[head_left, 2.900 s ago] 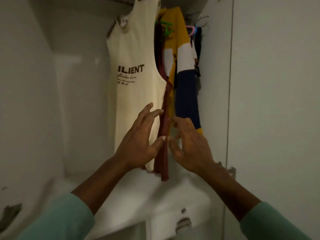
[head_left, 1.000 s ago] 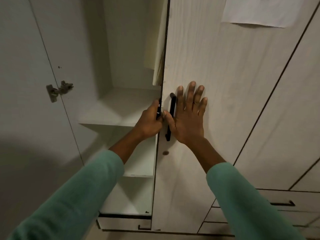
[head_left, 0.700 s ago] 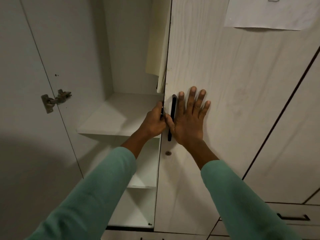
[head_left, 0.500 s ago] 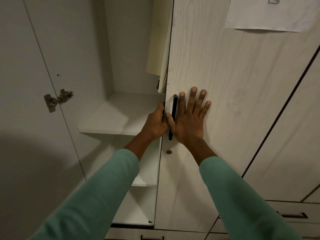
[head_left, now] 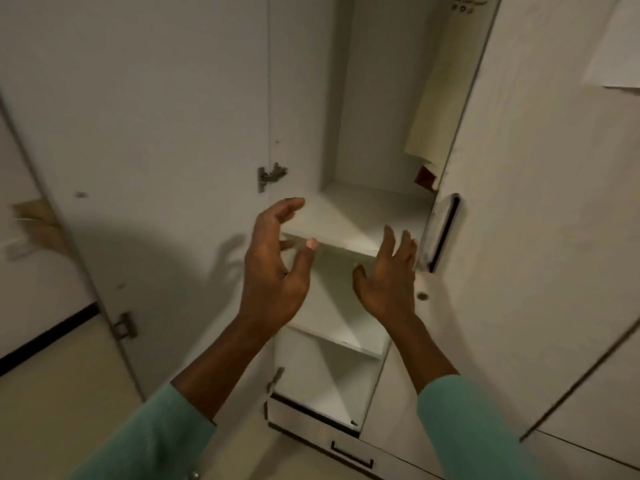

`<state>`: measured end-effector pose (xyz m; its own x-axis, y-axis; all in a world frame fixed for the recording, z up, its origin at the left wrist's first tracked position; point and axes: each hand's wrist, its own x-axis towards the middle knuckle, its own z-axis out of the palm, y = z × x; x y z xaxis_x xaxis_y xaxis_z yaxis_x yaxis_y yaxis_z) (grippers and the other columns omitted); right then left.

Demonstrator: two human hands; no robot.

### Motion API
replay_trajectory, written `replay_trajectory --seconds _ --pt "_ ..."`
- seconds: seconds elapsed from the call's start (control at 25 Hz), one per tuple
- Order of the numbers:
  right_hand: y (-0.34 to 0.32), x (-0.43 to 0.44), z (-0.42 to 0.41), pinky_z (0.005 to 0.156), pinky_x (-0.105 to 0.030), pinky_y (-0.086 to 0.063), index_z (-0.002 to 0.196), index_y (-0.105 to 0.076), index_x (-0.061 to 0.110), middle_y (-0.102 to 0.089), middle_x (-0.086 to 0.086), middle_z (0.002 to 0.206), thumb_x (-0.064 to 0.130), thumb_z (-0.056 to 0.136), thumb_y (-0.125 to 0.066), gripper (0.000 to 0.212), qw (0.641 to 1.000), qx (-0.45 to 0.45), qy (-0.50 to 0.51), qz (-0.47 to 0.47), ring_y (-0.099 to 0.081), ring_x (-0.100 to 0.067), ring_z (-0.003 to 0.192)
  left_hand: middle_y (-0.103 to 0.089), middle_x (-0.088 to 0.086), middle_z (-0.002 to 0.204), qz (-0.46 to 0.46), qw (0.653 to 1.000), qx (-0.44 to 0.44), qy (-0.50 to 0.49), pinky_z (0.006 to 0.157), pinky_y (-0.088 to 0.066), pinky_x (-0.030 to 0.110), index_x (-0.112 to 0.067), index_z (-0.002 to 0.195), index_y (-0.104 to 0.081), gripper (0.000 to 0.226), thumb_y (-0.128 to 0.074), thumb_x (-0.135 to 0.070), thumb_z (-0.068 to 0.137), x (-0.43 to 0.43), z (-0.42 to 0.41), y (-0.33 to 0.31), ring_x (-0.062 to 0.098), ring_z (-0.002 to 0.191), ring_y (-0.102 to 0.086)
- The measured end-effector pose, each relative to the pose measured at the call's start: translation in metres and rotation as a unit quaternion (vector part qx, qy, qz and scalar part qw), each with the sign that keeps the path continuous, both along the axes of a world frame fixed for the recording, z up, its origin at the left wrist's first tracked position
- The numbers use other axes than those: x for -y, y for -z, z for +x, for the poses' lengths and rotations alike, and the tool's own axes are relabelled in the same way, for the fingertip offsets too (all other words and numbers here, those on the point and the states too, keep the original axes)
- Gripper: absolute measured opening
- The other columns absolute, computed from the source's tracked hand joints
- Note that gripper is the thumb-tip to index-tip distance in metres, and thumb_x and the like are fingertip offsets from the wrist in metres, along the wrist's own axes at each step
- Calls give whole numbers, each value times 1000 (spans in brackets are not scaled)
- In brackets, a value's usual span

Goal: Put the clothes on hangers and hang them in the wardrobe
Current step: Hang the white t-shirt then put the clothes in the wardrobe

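Hands hover empty and apart before the shelf (head_left: 356, 216), left hand (head_left: 277, 268) and right hand (head_left: 388, 282) loose-fingered, probably because the cream garment (head_left: 440, 98) already hangs inside behind the right door (head_left: 536, 202).

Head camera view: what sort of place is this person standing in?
Most likely a bedroom or dressing area, in front of an open wardrobe. A cream garment hangs inside, white shelves sit below it, and a drawer runs along the bottom.

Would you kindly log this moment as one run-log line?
left hand: open, empty | right hand: open, empty | cream top: hanging inside | wardrobe door: ajar
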<state>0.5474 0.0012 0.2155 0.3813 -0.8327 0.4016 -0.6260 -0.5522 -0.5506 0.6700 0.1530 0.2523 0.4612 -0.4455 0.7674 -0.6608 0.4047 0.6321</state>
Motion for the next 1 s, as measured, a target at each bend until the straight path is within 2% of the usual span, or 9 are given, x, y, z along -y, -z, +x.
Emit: replay_trajectory --seconds 0.16,0.32,0.4,0.48,0.6,0.68,0.84,0.92,1.0 --pt "-3 -90 96 124 -38 -19 162 -19 25 -4 -4 170 30 98 -65 79 975 45 -210 57 -7 -23 158 -50 14 147 -46 969 108 -219 111 -43 53 -6 136 -53 49 -68 -2 90 -84 82 -6 29 142 -45" --pt "-22 -168 185 119 -36 -29 160 -17 34 -5 8 168 37 98 -66 79 944 47 -323 40 -19 -20 155 -39 16 155 -63 944 26 -322 123 -29 35 -5 146 -44 66 -72 -17 87 -136 170 -25 23 149 -32" --pt "-32 -198 226 118 -42 -31 160 -10 38 1 12 169 43 97 -65 84 945 50 -323 28 -14 -22 156 -47 7 147 -18 970 -46 -240 117 -39 32 -9 152 -37 74 -73 -29 90 -148 213 -39 11 136 -44" --pt "-37 -218 257 122 -48 -30 161 -1 37 4 9 170 53 95 -63 92 951 59 -302 10 -7 -22 158 -60 -3 133 70 989 -91 -89 107 -52 41 -15 148 -42 62 -69 -38 97 -150 239 -47 6 119 -59" --pt "-30 -236 273 121 -54 -32 162 3 29 -1 1 171 53 94 -64 99 965 77 -247 -38 -8 -21 158 -66 1 119 109 992 -61 -18 97 -57 47 -12 137 -48 61 -61 -56 96 -153 243 -42 15 109 -66" --pt "-26 -240 260 118 -52 -38 163 -5 24 -13 -2 170 48 93 -67 97 967 114 -218 -72 -22 -21 155 -67 -2 112 65 997 -33 32 90 -59 38 -12 135 -50 58 -59 -54 96 -156 230 -36 12 104 -67" --pt "-18 -227 195 116 -50 -38 160 -23 13 -35 -3 161 39 96 -64 80 959 188 -178 -114 -36 -19 148 -62 -1 124 12 990 73 116 93 -55 34 -14 140 -53 46 -61 -36 100 -128 196 -18 17 116 -62" --pt "-6 -205 155 108 -52 -43 150 -38 6 -47 -4 148 35 100 -53 60 965 180 -131 -142 -46 -17 136 -55 5 133 2 983 134 128 98 -52 39 -10 140 -51 55 -66 -40 97 -96 169 -12 19 124 -56" --pt "10 -177 112 100 -52 -47 138 -47 4 -52 -8 133 43 105 -41 52 974 168 -48 -148 -51 -18 122 -40 10 153 19 974 181 134 114 -41 43 -9 143 -44 74 -70 -55 91 -54 134 -8 23 144 -40"
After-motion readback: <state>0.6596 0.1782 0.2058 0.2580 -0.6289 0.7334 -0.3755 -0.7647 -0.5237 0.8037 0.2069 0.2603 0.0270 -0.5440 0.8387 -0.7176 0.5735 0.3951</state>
